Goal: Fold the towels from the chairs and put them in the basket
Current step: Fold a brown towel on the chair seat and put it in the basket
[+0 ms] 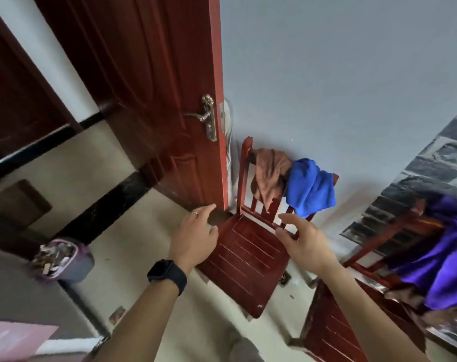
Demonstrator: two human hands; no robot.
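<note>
- Both arms reach forward. The left hand, with a black watch at the wrist, and the right hand have fingers spread and relaxed, holding nothing.
- Close at the right, a 2nd chair carries a purple towel, blurred.
- Below and between the hands lies the slatted seat of the red chair.
- Past the fingertips, 2 towels hang bunched over its backrest: a brown towel on the left, and a blue towel touching it on the right.
- The blue towel lies up and ahead of the right hand, the nearer one. The brown sits between both hands.
- No basket is in view.
</note>
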